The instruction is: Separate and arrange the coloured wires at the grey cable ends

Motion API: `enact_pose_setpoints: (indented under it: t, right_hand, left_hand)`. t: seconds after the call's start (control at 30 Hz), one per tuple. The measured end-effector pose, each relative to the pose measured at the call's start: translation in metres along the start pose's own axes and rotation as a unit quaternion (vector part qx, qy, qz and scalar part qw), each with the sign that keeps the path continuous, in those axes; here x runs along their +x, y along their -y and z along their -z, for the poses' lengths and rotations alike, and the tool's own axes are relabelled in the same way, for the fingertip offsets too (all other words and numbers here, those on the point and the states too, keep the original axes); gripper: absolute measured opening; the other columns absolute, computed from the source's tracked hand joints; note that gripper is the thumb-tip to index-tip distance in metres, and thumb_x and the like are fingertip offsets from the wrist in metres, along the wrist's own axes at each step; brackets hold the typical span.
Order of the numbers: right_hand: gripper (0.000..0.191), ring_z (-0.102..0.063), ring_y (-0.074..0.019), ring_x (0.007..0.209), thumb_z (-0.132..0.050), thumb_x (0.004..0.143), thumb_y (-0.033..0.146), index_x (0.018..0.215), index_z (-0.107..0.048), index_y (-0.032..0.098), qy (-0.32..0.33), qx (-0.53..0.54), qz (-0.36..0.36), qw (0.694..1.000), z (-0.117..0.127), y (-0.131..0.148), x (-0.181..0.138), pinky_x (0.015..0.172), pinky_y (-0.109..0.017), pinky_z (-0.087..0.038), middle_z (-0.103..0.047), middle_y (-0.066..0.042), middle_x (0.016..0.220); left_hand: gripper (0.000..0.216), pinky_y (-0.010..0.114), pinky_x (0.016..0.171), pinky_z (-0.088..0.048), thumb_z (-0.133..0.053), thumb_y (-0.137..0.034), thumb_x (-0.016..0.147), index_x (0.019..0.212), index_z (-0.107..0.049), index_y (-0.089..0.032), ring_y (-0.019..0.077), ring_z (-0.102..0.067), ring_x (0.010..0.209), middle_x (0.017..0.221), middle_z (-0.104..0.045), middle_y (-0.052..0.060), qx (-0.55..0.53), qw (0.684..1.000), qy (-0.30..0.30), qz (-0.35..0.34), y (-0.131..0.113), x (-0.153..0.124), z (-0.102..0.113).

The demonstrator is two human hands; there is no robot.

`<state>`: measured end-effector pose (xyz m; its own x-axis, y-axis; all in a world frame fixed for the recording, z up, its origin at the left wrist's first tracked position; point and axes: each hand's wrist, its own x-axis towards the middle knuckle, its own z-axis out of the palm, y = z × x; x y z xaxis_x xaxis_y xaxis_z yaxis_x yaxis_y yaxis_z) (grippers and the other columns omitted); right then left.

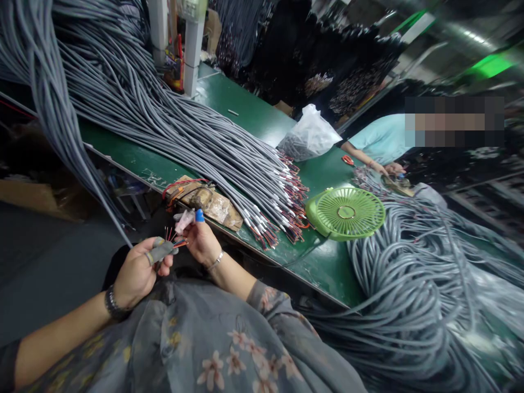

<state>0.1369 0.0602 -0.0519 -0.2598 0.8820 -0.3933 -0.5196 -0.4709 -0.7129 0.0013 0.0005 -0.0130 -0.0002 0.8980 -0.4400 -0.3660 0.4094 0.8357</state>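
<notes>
My left hand (137, 270), with grey covers on its fingers, pinches the end of a grey multi-core cable (117, 221). Thin coloured wires (180, 244), red, orange and dark, fan out from that end. At these wires is my right hand (202, 240), its fingers curled against them; blue tape wraps its thumb and a pale pinkish wrap covers a finger. Just beyond my hands, a taped cardboard piece (221, 206) with a lump and red wires lies at the table edge. A large bundle of grey cables (196, 131) stretches over the green table (137, 164), with white-banded, stripped ends.
A green fan (346, 213) stands right of the cable ends. Behind it are a clear plastic bag (311, 134) and orange-handled tool (347, 160). Coiled grey cables (409, 273) fill the right side. Across the table, a co-worker's hands (388, 168) work at cable ends. A white post (192, 60) rises at the back.
</notes>
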Motion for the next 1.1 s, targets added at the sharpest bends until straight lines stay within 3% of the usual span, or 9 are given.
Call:
enact_pose_setpoints:
  t: [0.2,0.43,0.77,0.93,1.1]
  right_hand:
    - [0.042,-0.056,-0.0113,0.061,-0.078,0.088,0.059,0.082,-0.071,0.018,0.01,0.014,-0.016,1.0,0.005,0.005,-0.003,0.06,-0.022,-0.053,-0.065,0.001,0.067]
    - [0.035,-0.057,-0.011,0.063,-0.081,0.087,0.053,0.086,-0.072,0.019,0.005,0.05,-0.036,0.998,0.006,0.003,-0.005,0.063,-0.022,-0.054,-0.068,0.001,0.072]
    - [0.029,-0.06,-0.0152,0.073,-0.082,0.088,0.047,0.086,-0.072,0.02,0.004,0.059,-0.033,0.998,0.008,0.001,0.001,0.07,-0.027,-0.055,-0.069,-0.001,0.078]
    - [0.035,-0.061,-0.0152,0.072,-0.076,0.092,0.055,0.092,-0.073,0.02,0.018,0.041,-0.026,0.999,0.006,0.001,-0.002,0.067,-0.026,-0.055,-0.07,-0.001,0.08]
    - [0.055,-0.062,-0.0148,0.067,-0.068,0.089,0.072,0.085,-0.069,0.018,0.075,-0.051,-0.09,0.992,0.014,0.008,-0.01,0.063,-0.026,-0.055,-0.07,-0.004,0.076]
  left_hand:
    - [0.019,0.023,0.042,-0.04,-0.085,-0.028,0.049,0.055,-0.069,-0.02,0.0124,-0.052,0.042,0.045,-0.063,0.0,-0.032,0.999,-0.033,-0.01,-0.003,-0.005,0.003]
    - [0.017,0.019,0.039,-0.034,-0.08,-0.02,0.056,0.057,-0.063,-0.019,0.0101,-0.048,0.04,0.044,-0.058,-0.001,-0.089,0.993,-0.052,0.061,-0.008,-0.002,-0.004]
    - [0.024,0.019,0.04,-0.037,-0.086,-0.022,0.058,0.062,-0.063,-0.018,0.0109,-0.053,0.043,0.049,-0.063,0.0,-0.087,0.994,-0.031,0.064,0.002,0.006,-0.002]
    - [0.022,0.02,0.04,-0.037,-0.086,-0.026,0.055,0.061,-0.066,-0.018,0.0109,-0.052,0.04,0.047,-0.063,0.0,-0.066,0.996,-0.03,0.06,0.002,0.004,-0.004]
    - [0.027,0.022,0.04,-0.042,-0.09,-0.03,0.046,0.056,-0.068,-0.02,0.0122,-0.053,0.04,0.045,-0.065,0.0,-0.037,0.999,-0.02,0.02,0.003,-0.002,-0.001]
